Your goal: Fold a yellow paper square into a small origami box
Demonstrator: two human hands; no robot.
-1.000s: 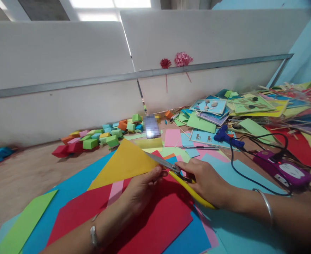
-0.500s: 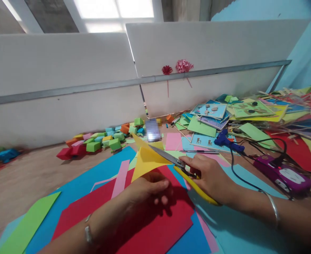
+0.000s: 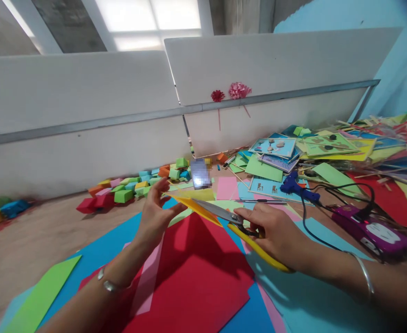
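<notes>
1. The bench (image 3: 33, 231) is brown and bare at the left; white panels stand along its far edge, two paper flowers (image 3: 231, 92) stuck on them.
2. Large sheets overlap in front of the person — one red sheet (image 3: 196, 273) on top, a blue sheet (image 3: 102, 245) beneath it, one green strip (image 3: 40, 296) at the left. They lie flat, probably as stock within easy reach.
3. A heap of printed cards (image 3: 276, 152) fills the right, with one blue glue gun (image 3: 293, 185) and a purple device (image 3: 369, 229) near it.
4. Small folded paper cubes (image 3: 134, 185) lie in a row by the panels, too many to count surely.
5. The right hand (image 3: 276, 231) has its grip closed through the handles of the one pair of yellow scissors (image 3: 238, 224), blades at the paper's edge.
6. The left hand (image 3: 156, 210) holds the yellow paper (image 3: 196, 208) lifted above the red sheet, its grip pinching the far end — likely to keep the paper taut for the blades.
</notes>
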